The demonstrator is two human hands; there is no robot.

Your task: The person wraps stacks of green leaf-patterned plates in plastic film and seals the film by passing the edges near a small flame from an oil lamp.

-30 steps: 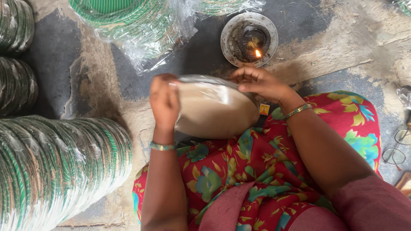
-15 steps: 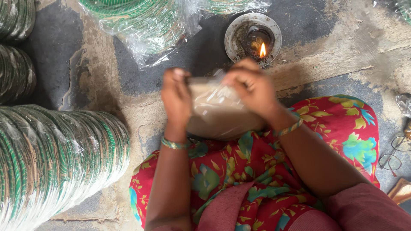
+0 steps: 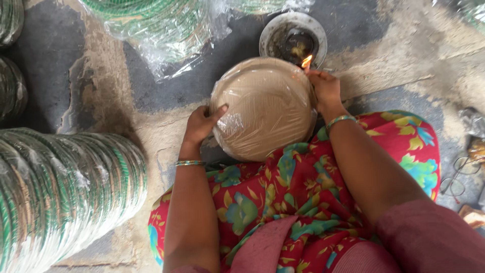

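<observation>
Person seated on the floor, floral cloth over the lap. Both hands hold 1 round stack of tan plates [image 3: 265, 108] wrapped in clear film, flat side up, just above the knees.

Left hand [image 3: 202, 124] grips the stack's left rim, thumb pressed on the film — seemingly to keep the wrap taut. Right hand [image 3: 323, 88] clasps the far-right rim and brings that edge right up to a small flame [image 3: 306, 61], likely so the heat acts on the film there.

The flame rises from a sooty metal dish [image 3: 293, 38] on the floor, touching or just behind the stack.

Around: a long roll of green-edged plates [image 3: 60, 192] at the left, loose clear plastic [image 3: 166, 40] above-left — neither blocks the hands.
</observation>
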